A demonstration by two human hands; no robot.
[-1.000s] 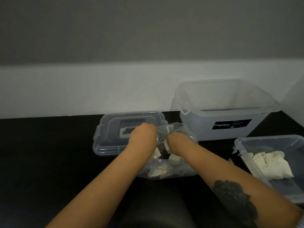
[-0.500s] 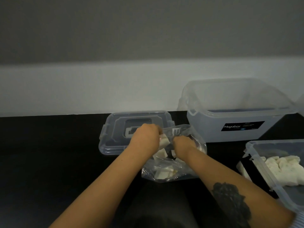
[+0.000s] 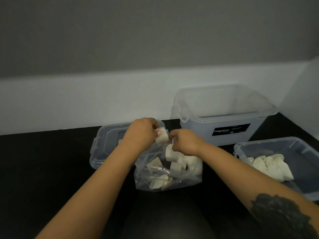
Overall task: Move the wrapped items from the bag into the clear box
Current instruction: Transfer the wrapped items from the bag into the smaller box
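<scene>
Gripping a white wrapped item [image 3: 162, 138] in the left hand [image 3: 140, 133], pinching the clear bag [image 3: 168, 171] with the right hand [image 3: 185, 141], on the black tabletop [image 3: 43, 169], near the clear box [image 3: 222, 116].

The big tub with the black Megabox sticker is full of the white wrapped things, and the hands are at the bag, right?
Not quite. In the head view the Megabox tub looks empty. The white wrapped items lie in the shallow clear box on the right. Both hands are at the bag.
</scene>
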